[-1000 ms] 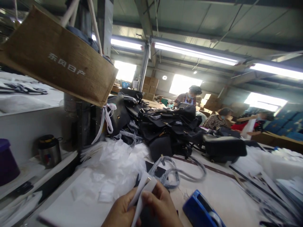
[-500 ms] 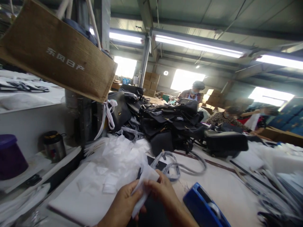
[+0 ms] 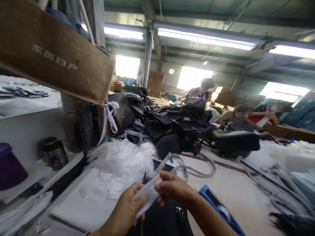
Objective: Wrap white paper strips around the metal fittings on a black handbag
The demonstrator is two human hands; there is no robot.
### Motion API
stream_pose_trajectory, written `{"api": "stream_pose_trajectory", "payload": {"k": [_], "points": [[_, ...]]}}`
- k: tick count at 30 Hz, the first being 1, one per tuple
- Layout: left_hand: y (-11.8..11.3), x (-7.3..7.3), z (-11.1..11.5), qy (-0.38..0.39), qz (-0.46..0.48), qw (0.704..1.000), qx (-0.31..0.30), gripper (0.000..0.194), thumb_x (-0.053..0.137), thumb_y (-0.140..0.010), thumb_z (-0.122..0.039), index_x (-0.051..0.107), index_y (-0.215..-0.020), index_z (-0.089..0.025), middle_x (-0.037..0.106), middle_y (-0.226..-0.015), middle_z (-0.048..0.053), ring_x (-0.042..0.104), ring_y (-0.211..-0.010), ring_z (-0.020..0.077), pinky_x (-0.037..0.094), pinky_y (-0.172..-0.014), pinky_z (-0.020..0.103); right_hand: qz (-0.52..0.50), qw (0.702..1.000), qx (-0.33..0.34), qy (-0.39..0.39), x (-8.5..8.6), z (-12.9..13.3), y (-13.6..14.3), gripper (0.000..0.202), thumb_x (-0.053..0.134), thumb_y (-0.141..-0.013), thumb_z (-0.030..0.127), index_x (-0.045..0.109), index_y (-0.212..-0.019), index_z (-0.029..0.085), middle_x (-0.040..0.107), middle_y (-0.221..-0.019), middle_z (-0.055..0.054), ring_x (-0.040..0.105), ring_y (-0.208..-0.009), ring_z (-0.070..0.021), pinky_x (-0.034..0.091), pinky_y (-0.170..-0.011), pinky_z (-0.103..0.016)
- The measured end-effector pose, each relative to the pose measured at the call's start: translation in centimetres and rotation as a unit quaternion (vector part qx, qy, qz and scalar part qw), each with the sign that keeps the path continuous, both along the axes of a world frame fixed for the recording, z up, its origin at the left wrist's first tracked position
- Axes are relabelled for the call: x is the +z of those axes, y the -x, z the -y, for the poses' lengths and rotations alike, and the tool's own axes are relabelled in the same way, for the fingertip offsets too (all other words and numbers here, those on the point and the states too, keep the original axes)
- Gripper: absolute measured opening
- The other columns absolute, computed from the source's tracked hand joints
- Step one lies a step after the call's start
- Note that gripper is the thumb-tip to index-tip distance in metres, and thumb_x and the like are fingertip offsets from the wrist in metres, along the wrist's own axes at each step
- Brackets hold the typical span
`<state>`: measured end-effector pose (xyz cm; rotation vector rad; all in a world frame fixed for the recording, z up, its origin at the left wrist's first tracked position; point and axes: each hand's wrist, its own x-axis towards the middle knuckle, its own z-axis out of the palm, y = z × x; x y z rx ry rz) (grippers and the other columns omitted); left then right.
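white tabletop (image 3: 241, 193) spreads around the hands, w/ a heap of white paper (image 3: 123, 160) on its left part & a big pile of black bags (image 3: 177, 124) at the back. behind is a workshop hall: tube lights (image 3: 206, 38), bright windows (image 3: 194, 78), a wall clock (image 3: 171, 71), stacked cartons (image 3: 155, 83) & a co-worker (image 3: 200, 93) beyond the pile. brown bag (image 3: 61, 59) hangs upper left & blocks part of the view; below it stand a steel flask (image 3: 54, 154) & a purple container (image 3: 11, 167). looped strap (image 3: 210, 164) lies past the right hand (image 3: 174, 188). one white strip (image 3: 147, 196) is b/w the hands, above a black bag (image 3: 162, 224): left hand (image 3: 126, 205) pinches its lower part, right hand its upper end. vs. 1 s ago, the strip is lower & more flat, the bag's buckle (image 3: 179, 209) has come into view, & right forearm (image 3: 204, 213) now hides part of the blue object (image 3: 220, 209).
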<state>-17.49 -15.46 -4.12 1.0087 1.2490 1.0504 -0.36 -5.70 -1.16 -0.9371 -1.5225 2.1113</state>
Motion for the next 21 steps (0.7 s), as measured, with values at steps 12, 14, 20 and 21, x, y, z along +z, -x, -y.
{"api": "stream_pose_trajectory", "payload": {"k": [12,14,20,21], "points": [[0.3,-0.4,0.0,0.125,0.238,0.963,-0.032,0.054,0.08,-0.062,-0.045,0.042,-0.092,-0.02,0.069,-0.09,0.01,0.068,-0.067,0.0217,0.044,-0.049,0.022,-0.073,0.991,-0.013,-0.112,0.5,1.4,-1.5,0.009,0.066,-0.073,0.018,0.062,-0.08,0.014,0.058,-0.066,0.001,0.058,-0.057,-0.0121,0.048,-0.056,-0.024],[0.4,0.0,0.1,0.122,0.218,0.967,-0.05,0.047,0.077,-0.066,-0.039,0.044,-0.094,-0.02,0.07,-0.091,0.011,0.068,-0.068,0.0204,0.041,-0.047,0.019,-0.066,0.99,-0.022,-0.119,0.3,1.7,-1.7,0.009,0.067,-0.075,0.02,0.063,-0.081,0.014,0.059,-0.066,0.001,0.057,-0.058,-0.0125,0.048,-0.056,-0.025],[0.0,0.5,0.0,0.022,0.078,0.995,-0.049,0.031,0.066,-0.078,-0.043,0.048,-0.086,-0.019,0.065,-0.064,0.003,0.053,-0.046,0.0107,0.028,-0.041,0.016,-0.092,0.991,-0.051,-0.086,-0.6,2.2,-1.8,0.011,0.069,-0.073,0.021,0.063,-0.08,0.016,0.063,-0.068,-0.001,0.061,-0.057,-0.0162,0.05,-0.054,-0.028],[-0.1,0.4,0.1,0.004,0.058,0.998,-0.038,0.032,0.065,-0.079,-0.046,0.049,-0.084,-0.019,0.064,-0.062,0.002,0.05,-0.045,0.0097,0.027,-0.041,0.017,-0.099,0.991,-0.054,-0.076,-0.7,2.3,-1.8,0.011,0.069,-0.073,0.021,0.063,-0.081,0.016,0.064,-0.07,-0.002,0.062,-0.058,-0.0167,0.051,-0.055,-0.029]]}}
